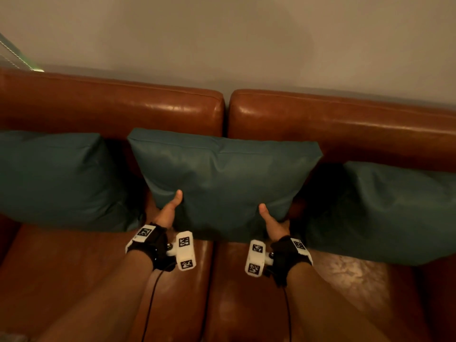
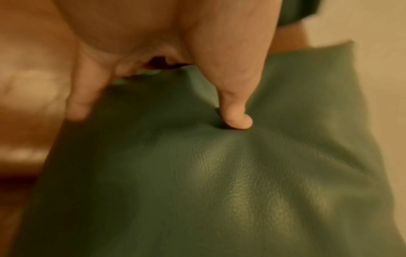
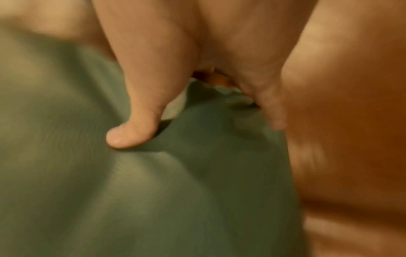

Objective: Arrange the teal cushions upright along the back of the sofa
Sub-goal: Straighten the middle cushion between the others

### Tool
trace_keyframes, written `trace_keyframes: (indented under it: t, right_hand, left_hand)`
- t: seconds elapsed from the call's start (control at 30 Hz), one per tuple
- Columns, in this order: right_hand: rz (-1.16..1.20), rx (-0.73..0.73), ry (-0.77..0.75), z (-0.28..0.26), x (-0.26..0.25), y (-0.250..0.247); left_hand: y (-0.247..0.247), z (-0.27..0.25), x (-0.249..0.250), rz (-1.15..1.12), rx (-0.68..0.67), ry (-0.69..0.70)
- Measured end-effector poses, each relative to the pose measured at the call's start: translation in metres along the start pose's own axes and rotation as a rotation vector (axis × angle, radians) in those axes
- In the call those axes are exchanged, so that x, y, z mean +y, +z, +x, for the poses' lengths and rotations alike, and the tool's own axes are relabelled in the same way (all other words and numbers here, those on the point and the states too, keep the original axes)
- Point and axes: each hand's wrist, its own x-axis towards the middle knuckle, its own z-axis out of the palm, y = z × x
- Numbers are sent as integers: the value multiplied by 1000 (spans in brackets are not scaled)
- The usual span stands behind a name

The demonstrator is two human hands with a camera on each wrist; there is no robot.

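Head view: left hand [image 1: 170, 213] and right hand [image 1: 272, 224] clamped on the two lower corners of the middle cushion [image 1: 222, 178], thumbs pressed into its front face, fingers tucked behind and mostly hidden. Confirmed close up from the wrists: left thumb [image 2: 238, 120] denting the teal cover, right thumb [image 3: 125, 137] doing likewise, one finger of each hand seen at the cushion's edge. Between the hands, held upright with its face toward the wearer, long axis running side to side, top edge tipped back against the brown sofa [image 1: 111, 107] backrest, straddling the gap between the two back sections; lower edge at the seat, though contact not clear. Outward to the left, left cushion [image 1: 54, 178] standing against the backrest; outward to the right, right cushion [image 1: 385, 213] likewise, sitting lower in view. Judged nearly done: two placed, the third seemingly needing only settling and release.
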Motion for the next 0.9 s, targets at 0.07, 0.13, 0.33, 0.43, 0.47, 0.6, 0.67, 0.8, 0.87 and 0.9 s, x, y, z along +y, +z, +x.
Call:
trace_keyframes:
  t: [0.07, 0.13, 0.33, 0.43, 0.47, 0.6, 0.67, 0.8, 0.87, 0.9]
  right_hand:
    - [53, -19, 11, 3, -4, 6]
    - [74, -45, 22, 7, -9, 7]
    - [103, -46, -15, 10, -1, 6]
    - [111, -55, -23, 0, 2, 4]
    - [103, -52, -24, -6, 3, 4]
    - [42, -54, -12, -30, 17, 6]
    - [14, -110, 1, -55, 26, 14]
    - [-72, -311, 118, -102, 58, 64]
    - [-211, -401, 153, -118, 69, 96]
    - [-259, -424, 121, -125, 71, 114]
  left_hand:
    - [-11, 48, -24, 3, -28, -58]
    - [-27, 91, -38, 26, -4, -47]
    - [10, -8, 6, -72, -123, -101]
    - [15, -31, 7, -108, -122, -107]
    - [14, -34, 7, -107, -116, -115]
    - [1, -37, 5, -70, -132, -109]
    - [-9, -42, 8, -48, -144, -114]
    - [-51, -40, 5, 6, -144, -161]
    - [-82, -34, 3, 56, -122, -167]
    - [-101, -29, 4, 68, -115, -173]
